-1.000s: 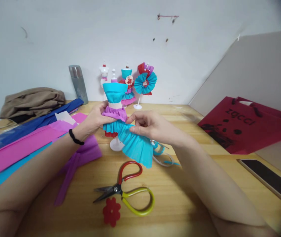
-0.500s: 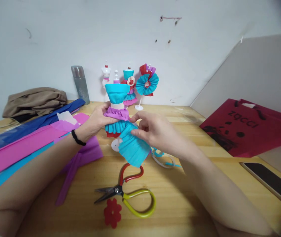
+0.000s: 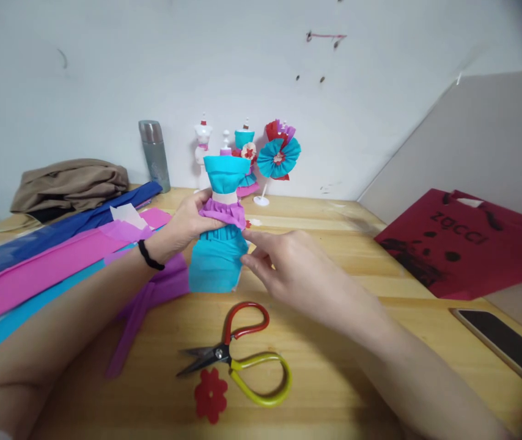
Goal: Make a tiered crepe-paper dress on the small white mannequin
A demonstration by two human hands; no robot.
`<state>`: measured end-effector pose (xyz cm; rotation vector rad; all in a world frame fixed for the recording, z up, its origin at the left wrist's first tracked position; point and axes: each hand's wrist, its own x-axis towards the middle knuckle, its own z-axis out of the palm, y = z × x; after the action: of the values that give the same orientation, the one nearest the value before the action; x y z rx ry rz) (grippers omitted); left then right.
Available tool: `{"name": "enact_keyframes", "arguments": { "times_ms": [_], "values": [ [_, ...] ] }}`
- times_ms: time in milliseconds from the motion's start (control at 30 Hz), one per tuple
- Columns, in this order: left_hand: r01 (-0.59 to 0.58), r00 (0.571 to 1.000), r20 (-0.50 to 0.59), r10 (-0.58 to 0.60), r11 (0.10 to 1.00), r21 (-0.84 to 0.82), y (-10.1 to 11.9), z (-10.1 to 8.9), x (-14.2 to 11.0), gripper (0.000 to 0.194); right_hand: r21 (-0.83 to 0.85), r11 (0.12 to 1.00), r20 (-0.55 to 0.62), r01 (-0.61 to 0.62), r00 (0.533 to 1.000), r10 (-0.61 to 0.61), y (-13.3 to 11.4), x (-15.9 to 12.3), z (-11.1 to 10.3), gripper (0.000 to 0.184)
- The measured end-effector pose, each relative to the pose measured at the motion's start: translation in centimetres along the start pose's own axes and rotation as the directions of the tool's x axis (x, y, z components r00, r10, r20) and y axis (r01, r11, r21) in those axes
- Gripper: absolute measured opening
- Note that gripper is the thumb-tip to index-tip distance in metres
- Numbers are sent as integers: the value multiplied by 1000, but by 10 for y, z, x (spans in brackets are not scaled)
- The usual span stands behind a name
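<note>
The white mannequin (image 3: 225, 143) stands upright, dressed in a turquoise bodice (image 3: 227, 176), pale waistband (image 3: 225, 198) and gathered purple ruffle (image 3: 224, 212); a broad turquoise panel (image 3: 215, 267) hangs below, lightly creased.

A craft corner is suggested by the scissors (image 3: 222, 354) placed at six o'clock on the wooden surface (image 3: 151, 403), coloured sheets (image 3: 50, 269) at nine, and small dress forms (image 3: 227, 175) at twelve.

The head-worn camera looks forward and down from close above the table (image 3: 142, 403), facing the wall (image 3: 151, 61).
</note>
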<state>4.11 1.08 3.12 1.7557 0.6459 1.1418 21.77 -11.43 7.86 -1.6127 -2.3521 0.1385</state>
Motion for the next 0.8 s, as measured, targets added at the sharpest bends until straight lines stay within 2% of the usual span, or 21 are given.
{"name": "enact_keyframes", "arguments": {
  "times_ms": [200, 367, 467, 600, 733, 800],
  "values": [
    [22, 1000, 1, -22, 997, -75, 2, 4, -3, 52, -293, 956, -45, 10, 999, -24, -2, 0, 1, 27],
    [57, 998, 8, -56, 997, -60, 6, 6, -5, 61, -385, 923, -216, 4, 972, -94, 8, 6, 9, 24],
    [47, 999, 29, -46, 999, -11, 5, 6, -4, 59, -388, 922, -240, -13, 967, -87, 10, 8, 11, 21],
    [52, 998, 46, -51, 998, -21, 8, 7, -4, 60, -331, 941, -189, -63, 982, 0, 9, 9, 6, 19],
    [86, 995, 49, -84, 996, -32, 12, 8, -6, 62, -227, 974, -111, -22, 994, -4, 14, 8, -4, 23],
    [84, 995, 53, -83, 996, -10, 11, 7, -6, 62, -179, 984, -112, -20, 994, -1, 19, 8, -7, 23]
  ]
}}
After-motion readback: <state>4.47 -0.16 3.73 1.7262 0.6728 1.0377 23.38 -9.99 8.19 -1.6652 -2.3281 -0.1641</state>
